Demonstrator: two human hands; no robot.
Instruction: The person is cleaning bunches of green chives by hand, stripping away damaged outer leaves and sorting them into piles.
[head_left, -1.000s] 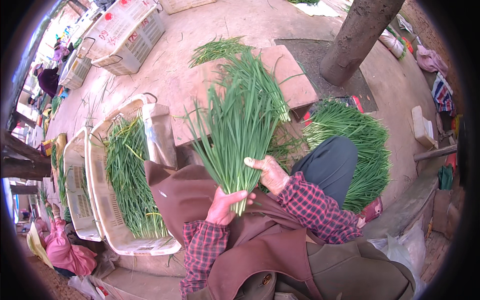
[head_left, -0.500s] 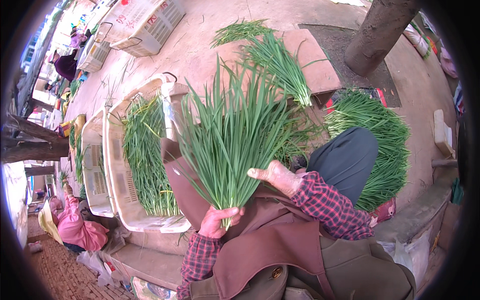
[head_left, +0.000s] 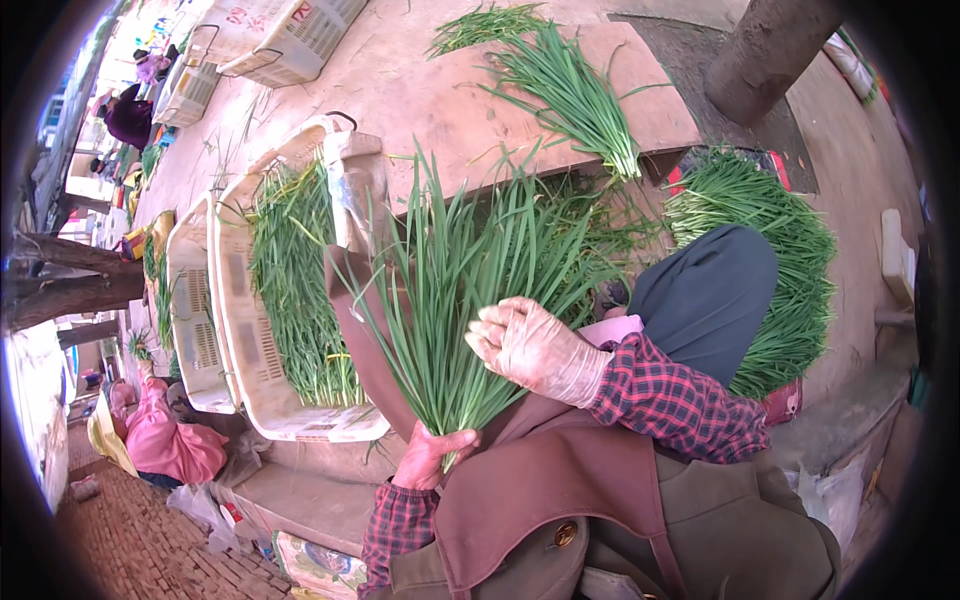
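Head view: person sits low, bunch of long green leaves [head_left: 455,310] upright over the lap, between body and table [head_left: 660,120]; tops fan out loose, pale bases drawn together
Left hand: left hand [head_left: 432,458] wrapped round the bases, thumb across the front, pinching the stalks tight
Right hand: right hand [head_left: 540,352] in front of the leaves' right side; fingers half curled and a little spread, nothing seen gripped; touching leaves or just clear, cannot tell
Done, by the look of it: one laid bunch [head_left: 570,95] on the table, bases lined up toward the near right corner; held bunch gathered at the base only, no tie visible on it
Left, by the look of it: plenty; big green pile [head_left: 770,240] beside the right knee, unbundled as far as seen; seems well short of finished
Loose leaves: thin heap [head_left: 490,28] past the table's far edge
Near crate: white slotted crate [head_left: 240,310], left of the lap; long leaves [head_left: 300,290] laid in it, well filled, some yellowish strands
Outer crate: second white crate [head_left: 195,340] against its left side; inside mostly hidden, few green bits
Far crates: white crates [head_left: 290,40], upper left; contents not visible
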